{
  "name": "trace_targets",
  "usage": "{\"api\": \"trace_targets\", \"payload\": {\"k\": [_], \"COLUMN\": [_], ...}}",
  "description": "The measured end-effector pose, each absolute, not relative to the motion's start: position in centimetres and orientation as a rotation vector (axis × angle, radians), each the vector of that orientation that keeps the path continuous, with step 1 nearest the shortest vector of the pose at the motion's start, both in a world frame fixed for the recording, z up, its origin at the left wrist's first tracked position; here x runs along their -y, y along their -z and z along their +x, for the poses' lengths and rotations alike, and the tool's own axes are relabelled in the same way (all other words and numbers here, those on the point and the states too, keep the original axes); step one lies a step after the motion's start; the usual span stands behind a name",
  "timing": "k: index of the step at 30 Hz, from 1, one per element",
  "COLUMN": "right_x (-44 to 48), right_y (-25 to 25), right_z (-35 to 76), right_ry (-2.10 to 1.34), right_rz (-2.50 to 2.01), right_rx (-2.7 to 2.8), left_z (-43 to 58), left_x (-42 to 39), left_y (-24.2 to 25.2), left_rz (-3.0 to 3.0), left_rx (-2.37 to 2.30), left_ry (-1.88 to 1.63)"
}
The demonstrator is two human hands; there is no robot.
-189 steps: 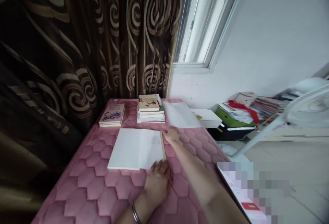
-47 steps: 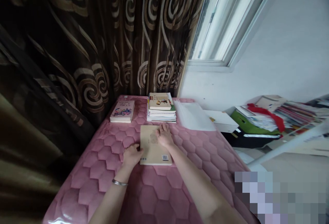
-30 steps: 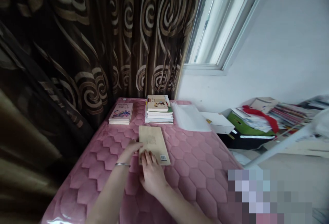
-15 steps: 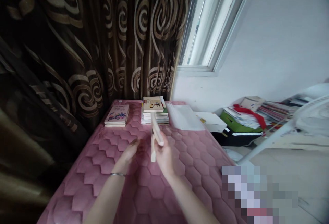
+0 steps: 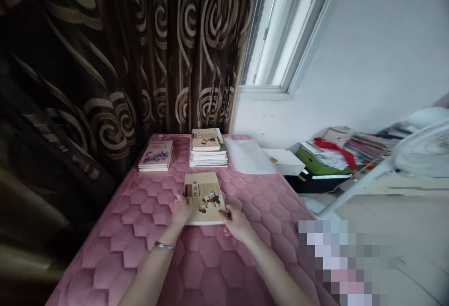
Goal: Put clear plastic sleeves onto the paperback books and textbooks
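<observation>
A tan paperback book [image 5: 204, 196] with a picture on its cover lies face up on the pink quilted table top [image 5: 140, 231]. My left hand [image 5: 182, 209] grips its near left corner, thumb on the cover. My right hand [image 5: 238, 223] holds its near right corner with curled fingers. A silver bangle circles my left wrist. Behind the book stand a stack of books [image 5: 207, 148] and a single pink-covered book [image 5: 155, 155] to its left.
A pile of clear plastic sheets [image 5: 247, 156] lies at the table's back right. A brown swirl-patterned curtain [image 5: 140, 62] hangs behind. To the right, on the floor, are a white box [image 5: 284, 161], a green box with papers [image 5: 322, 158] and a white fan [image 5: 417, 149].
The book lay back cover up, was lifted on edge by my right hand and turned over. It now lies front cover up with both hands at its near corners.
</observation>
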State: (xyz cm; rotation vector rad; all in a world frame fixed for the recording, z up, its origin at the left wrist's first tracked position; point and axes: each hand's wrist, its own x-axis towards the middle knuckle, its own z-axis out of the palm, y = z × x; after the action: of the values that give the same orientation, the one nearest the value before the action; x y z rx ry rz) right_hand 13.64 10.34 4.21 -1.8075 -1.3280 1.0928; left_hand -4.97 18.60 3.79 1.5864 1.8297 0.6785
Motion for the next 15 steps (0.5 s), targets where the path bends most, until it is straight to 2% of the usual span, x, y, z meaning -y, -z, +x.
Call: {"api": "trace_targets", "payload": {"k": [2, 6, 10, 15], "right_x": [-10.7, -11.7, -13.4, -15.6], "right_y": [-5.1, -6.4, -6.1, -4.7], "right_z": [14.3, 14.5, 14.2, 13.6], "right_ry": [-1.011, -0.637, -0.377, -0.292], "right_rz": [-1.913, -2.095, -2.146, -2.157], "right_rx": [1.554, 1.901, 1.934, 1.854], "left_z": [-4.3, -3.6, -3.9, -4.5], "left_x": [-17.7, -16.2, -16.1, -16.7], "left_y": [-3.9, -4.2, -4.4, -4.9], "left_rz": [1.704, 2.012, 2.198, 2.158], "left_rx": [-1.877, -2.065, -2.065, -1.935], "left_ry": [-0.680, -0.590, -0.426, -0.485]}}
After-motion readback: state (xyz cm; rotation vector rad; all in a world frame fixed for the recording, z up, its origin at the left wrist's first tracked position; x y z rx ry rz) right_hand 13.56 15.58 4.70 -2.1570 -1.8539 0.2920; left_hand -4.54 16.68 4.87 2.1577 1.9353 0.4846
